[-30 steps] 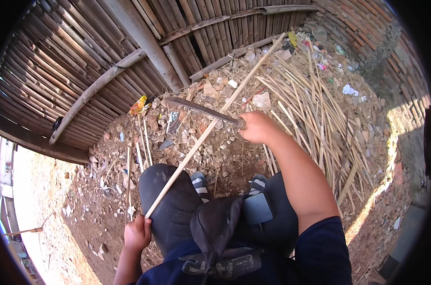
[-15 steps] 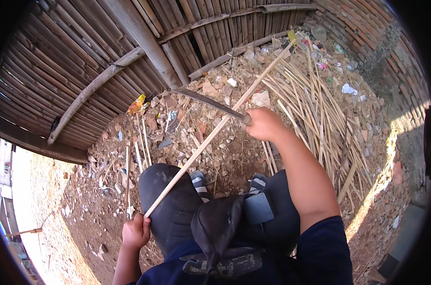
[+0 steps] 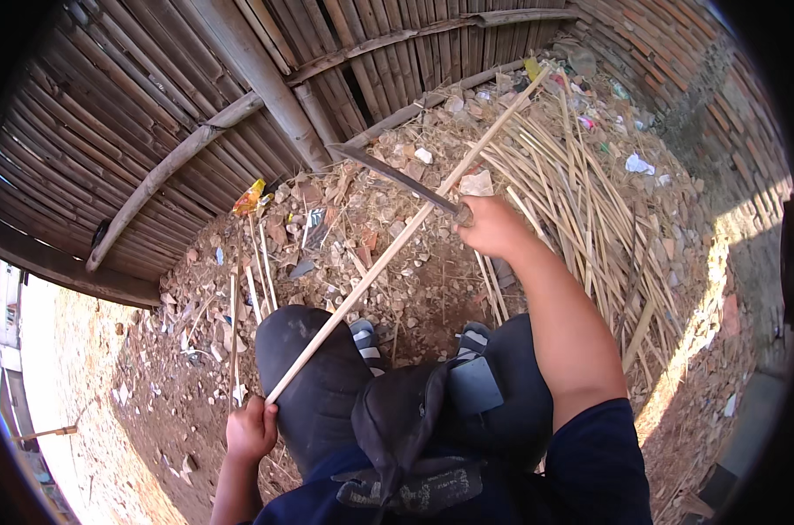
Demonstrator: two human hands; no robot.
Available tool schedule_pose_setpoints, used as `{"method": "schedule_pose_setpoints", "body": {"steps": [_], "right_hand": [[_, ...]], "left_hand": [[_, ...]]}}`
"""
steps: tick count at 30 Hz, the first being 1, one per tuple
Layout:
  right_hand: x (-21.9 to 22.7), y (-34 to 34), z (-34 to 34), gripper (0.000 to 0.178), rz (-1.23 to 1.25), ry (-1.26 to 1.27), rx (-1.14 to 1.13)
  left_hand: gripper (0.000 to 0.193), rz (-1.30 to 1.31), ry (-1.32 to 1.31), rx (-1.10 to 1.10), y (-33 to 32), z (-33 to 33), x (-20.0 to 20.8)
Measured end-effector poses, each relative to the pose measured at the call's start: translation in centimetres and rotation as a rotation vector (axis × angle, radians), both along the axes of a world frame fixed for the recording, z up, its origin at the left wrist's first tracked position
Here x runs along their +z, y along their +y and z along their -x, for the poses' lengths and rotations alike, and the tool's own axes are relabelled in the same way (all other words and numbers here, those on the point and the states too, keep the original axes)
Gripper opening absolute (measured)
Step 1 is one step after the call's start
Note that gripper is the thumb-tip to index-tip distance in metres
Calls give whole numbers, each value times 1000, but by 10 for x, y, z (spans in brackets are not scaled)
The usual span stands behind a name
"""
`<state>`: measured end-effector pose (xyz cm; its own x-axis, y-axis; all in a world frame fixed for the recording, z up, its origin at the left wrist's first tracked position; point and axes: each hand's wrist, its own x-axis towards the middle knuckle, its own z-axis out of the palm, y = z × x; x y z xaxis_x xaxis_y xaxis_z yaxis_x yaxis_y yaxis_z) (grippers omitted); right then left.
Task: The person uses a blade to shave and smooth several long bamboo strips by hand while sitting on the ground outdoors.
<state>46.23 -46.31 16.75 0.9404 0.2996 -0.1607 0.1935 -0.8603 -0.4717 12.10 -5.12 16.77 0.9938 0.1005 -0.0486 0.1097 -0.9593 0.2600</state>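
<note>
A long, pale bamboo strip (image 3: 362, 284) slants across my left knee, its near end in my closed left hand (image 3: 252, 427). The far end reaches to the edge of a pile of similar strips. My right hand (image 3: 491, 227) is wrapped round the handle of a long knife (image 3: 395, 175). The blade crosses the strip near my right hand, its tip pointing to the upper left. Blade and strip look to be touching or very close, though I cannot tell which.
The pile of strips (image 3: 590, 219) lies on the right over rubble and litter. A slatted bamboo wall (image 3: 143, 114) rises at left and ahead; a brick wall (image 3: 677, 52) stands at right. A few loose strips (image 3: 264, 262) lie beyond my left knee. A dark flat rectangular object (image 3: 476, 385) rests on my right thigh.
The knife has shifted slightly right, its tip swinging a little up and away from me. My right hand moved slightly right with it. My left hand and the strip stay nearly still.
</note>
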Motion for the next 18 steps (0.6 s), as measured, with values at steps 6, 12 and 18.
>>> {"method": "schedule_pose_setpoints", "body": {"steps": [6,12,18], "right_hand": [[4,3,0,44,-54,52,96],[-52,-38,-32,44,-333,-48,-261],[3,-22,-3,41,-254,-69,-117]], "left_hand": [[32,57,-53,-15,13,5,-21],[27,-18,-55,-24,7,0,-4],[21,-37,-61,15,-10,1,6]]}}
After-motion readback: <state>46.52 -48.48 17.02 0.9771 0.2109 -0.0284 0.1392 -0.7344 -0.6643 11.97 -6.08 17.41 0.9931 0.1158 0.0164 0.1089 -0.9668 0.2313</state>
